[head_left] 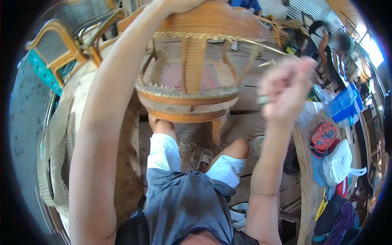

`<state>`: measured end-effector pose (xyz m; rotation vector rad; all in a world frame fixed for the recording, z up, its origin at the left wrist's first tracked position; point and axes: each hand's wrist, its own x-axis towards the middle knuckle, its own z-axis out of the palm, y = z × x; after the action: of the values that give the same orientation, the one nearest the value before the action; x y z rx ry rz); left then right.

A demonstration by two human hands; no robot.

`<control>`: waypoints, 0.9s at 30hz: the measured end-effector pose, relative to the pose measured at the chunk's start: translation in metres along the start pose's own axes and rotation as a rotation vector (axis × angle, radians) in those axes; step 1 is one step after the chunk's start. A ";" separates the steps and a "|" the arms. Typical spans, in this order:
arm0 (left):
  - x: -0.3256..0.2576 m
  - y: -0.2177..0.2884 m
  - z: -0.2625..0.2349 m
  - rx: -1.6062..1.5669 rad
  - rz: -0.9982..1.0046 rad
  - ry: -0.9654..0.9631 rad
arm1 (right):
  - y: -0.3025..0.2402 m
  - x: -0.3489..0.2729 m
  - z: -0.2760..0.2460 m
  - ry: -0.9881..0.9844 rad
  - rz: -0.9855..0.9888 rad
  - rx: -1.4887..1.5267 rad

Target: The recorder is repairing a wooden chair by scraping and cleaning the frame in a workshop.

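Observation:
In front of me stands a wooden chair frame (pixel 185 116), with a curved top rail (pixel 212 22), a central back slat (pixel 194 65) and a rounded seat frame. Frayed woven edging (pixel 183 36) runs along the rail's lower edge, and similar edging rings the seat. My left hand (pixel 181 5) grips the top of the rail; its fingers are partly cut off by the upper edge. Off to the right, my right hand (pixel 286 87) is closed and smeared by motion. A pale strand (pixel 277 50) stretches from the edging to its fingers.
Other wooden chairs with woven panels (pixel 59 49) stand at the left. On the right, a wooden bench (pixel 302 196) bears a clear plastic bottle (pixel 341 102), a white plastic bag (pixel 338 163) and cloths. Fibre scraps (pixel 188 149) litter the floor. Another person (pixel 322 41) is at the far right.

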<state>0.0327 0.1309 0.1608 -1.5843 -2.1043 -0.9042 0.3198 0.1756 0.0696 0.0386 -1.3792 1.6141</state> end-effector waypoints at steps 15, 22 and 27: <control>0.000 0.006 0.012 0.043 0.111 0.106 | -0.159 -0.092 -0.071 -0.225 -0.375 -0.402; -0.049 0.042 0.052 -0.377 0.759 0.152 | -0.123 -0.111 -0.008 -0.030 -0.349 -0.133; -0.125 0.039 0.074 -0.522 0.588 -0.013 | -0.108 -0.127 -0.033 0.141 -0.215 -0.074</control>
<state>0.1151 0.0972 0.0397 -2.2866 -1.3130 -1.2646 0.4762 0.1085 0.0647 0.0269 -1.2792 1.3607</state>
